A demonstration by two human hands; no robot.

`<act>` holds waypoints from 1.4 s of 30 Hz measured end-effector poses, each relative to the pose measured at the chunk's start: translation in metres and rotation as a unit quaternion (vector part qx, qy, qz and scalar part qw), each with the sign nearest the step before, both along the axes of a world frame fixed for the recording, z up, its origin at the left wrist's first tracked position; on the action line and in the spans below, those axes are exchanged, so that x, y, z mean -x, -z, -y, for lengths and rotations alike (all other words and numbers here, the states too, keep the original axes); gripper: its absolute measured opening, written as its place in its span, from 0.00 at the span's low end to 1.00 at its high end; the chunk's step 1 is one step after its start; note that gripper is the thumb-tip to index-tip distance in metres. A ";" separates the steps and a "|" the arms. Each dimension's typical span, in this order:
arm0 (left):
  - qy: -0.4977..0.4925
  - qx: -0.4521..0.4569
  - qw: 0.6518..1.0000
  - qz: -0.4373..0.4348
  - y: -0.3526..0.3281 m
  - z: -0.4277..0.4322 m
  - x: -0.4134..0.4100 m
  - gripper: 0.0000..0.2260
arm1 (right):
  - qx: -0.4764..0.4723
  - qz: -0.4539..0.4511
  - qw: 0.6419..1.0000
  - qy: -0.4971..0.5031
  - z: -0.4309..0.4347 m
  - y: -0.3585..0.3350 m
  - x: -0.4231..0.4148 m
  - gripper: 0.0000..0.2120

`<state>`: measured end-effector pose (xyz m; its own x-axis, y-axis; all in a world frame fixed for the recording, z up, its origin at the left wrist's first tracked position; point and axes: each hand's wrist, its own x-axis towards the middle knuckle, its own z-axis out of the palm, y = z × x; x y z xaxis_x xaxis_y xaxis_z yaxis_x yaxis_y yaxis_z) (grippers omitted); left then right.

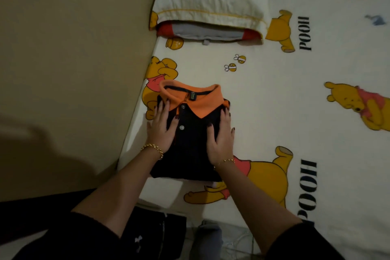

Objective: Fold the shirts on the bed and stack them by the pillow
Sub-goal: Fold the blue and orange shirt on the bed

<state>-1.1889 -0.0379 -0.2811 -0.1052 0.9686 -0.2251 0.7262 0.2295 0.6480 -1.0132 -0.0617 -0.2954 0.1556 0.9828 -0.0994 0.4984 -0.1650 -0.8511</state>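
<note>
Pressing flat on a folded polo shirt, both hands are lying palm-down with fingers straight and slightly spread, gripping nothing. The left hand is resting on the shirt's left side, fingertips reaching the orange collar. The right hand is resting on the right side, fingertips near the collar's right tip. The hands are sitting apart, with the button placket showing between them.

The shirt is dark, navy or black (low light, cannot tell which). It is lying collar-up on the bed sheet, close to the bed's left edge beside the beige wall. It is sitting well apart from the pillow at the head of the bed.

A second folded shirt, grey with red sides, is lying against the pillow's near edge, partly tucked under it.

A gold chain bracelet is showing on the left wrist and a thinner bracelet on the right. The sheet is showing a yellow cartoon-bear print with "POOH" lettering.
</note>
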 end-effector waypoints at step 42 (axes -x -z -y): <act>0.519 -0.027 0.837 0.172 -0.216 0.169 -1.009 0.13 | 0.011 0.054 0.947 0.317 0.358 -0.222 -0.991 0.14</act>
<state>-0.1800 -0.2068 -0.0646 0.8616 0.5072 -0.0224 0.2842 -0.4453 0.8491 -0.0227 -0.4196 -0.0734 0.7242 0.6861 -0.0692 0.3772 -0.4782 -0.7931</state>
